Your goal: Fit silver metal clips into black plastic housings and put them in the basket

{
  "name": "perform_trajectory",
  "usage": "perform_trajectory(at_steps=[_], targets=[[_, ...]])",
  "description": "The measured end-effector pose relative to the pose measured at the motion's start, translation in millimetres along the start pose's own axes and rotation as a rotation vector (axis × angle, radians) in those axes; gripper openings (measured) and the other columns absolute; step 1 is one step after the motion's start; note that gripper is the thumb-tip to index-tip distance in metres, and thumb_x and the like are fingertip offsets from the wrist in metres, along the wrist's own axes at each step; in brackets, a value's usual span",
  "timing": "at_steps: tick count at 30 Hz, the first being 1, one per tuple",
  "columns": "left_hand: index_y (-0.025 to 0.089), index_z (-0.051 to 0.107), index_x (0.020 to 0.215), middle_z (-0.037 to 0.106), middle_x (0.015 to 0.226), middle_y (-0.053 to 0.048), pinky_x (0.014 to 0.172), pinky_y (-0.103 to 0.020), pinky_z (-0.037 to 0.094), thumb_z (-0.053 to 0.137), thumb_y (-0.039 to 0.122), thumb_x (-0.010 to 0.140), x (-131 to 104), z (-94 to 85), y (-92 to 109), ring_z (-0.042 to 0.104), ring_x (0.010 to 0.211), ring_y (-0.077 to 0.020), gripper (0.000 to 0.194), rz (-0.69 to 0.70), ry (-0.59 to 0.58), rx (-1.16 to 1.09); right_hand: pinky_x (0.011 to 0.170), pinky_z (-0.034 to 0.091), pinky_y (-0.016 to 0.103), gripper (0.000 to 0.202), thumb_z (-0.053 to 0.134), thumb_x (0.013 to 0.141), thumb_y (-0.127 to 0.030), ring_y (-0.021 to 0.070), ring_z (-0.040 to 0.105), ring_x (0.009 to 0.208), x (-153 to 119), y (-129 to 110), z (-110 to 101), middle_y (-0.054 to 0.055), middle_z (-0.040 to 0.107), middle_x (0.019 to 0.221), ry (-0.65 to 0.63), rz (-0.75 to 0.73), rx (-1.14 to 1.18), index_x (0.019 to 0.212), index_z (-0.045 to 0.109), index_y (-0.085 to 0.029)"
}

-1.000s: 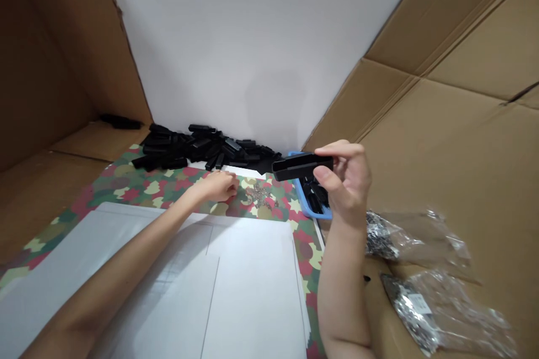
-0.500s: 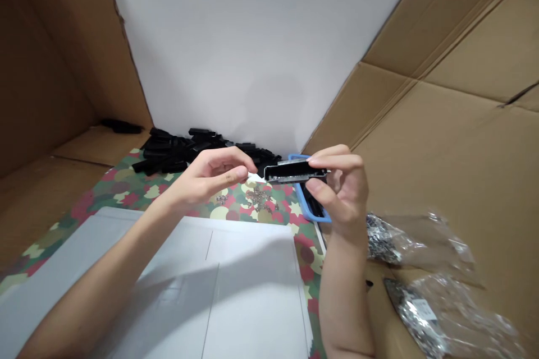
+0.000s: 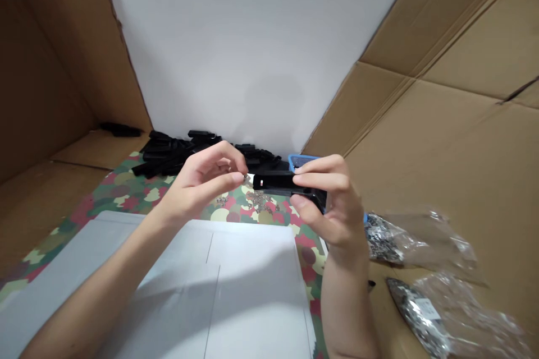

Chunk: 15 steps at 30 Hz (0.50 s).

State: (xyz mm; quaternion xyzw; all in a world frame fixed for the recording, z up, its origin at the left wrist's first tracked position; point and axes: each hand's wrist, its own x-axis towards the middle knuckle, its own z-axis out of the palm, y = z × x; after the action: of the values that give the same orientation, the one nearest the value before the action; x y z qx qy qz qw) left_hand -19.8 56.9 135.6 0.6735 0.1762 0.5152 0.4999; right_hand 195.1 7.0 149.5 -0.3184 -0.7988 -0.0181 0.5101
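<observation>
Between the thumb and fingers of my right hand (image 3: 330,196) is a long, hollow black case (image 3: 275,183), held level with its open side facing me. A small slot shows near its left end. My left hand (image 3: 210,171) pinches a tiny metal clip-like piece (image 3: 246,178) just left of that end, with a narrow gap between them. The piece's exact shape is too small to make out. Below the case, many similar small metal pieces (image 3: 261,202) lie scattered on the camouflage-patterned cloth (image 3: 160,193).
Black parts (image 3: 168,151) are heaped along the white wall. A blue basket (image 3: 297,161) stands behind my right hand. White sheets (image 3: 252,280) cover the front. On cardboard at the right lie two plastic bags (image 3: 385,238) of metal pieces. Cardboard walls (image 3: 455,140) flank both sides.
My right hand has moved slightly left and down and rolled the black case, so its inside and end slot show differently. My left hand has shifted a little left, still pinching.
</observation>
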Motion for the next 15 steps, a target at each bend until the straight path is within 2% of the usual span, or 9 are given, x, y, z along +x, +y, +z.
perform_trajectory(at_steps=[8, 15], targets=[[0.019, 0.059, 0.081, 0.056, 0.074, 0.002, 0.061, -0.023, 0.039, 0.066, 0.020, 0.084, -3.2, 7.2, 5.7, 0.050, 0.067, -0.0102, 0.007, 0.052, 0.013, 0.274, 0.071, 0.049, 0.041, 0.037, 0.057, 0.081, -0.009, 0.0205, 0.057, 0.080, -0.6, -10.5, -0.5, 0.002, 0.056, 0.099, -0.024, -0.080, -0.135, 0.108, 0.053, -0.034], [0.019, 0.059, 0.080, 0.057, 0.074, 0.001, 0.062, -0.023, 0.040, 0.066, 0.021, 0.084, -4.3, 8.8, 1.9, 0.051, 0.067, -0.0109, 0.008, 0.077, 0.051, 0.319, 0.073, 0.049, 0.041, 0.038, 0.057, 0.078, -0.006, 0.0206, 0.057, 0.081, -3.0, -16.6, 1.5, 0.003, 0.056, 0.098, -0.009, -0.087, -0.183, 0.106, 0.055, -0.033]])
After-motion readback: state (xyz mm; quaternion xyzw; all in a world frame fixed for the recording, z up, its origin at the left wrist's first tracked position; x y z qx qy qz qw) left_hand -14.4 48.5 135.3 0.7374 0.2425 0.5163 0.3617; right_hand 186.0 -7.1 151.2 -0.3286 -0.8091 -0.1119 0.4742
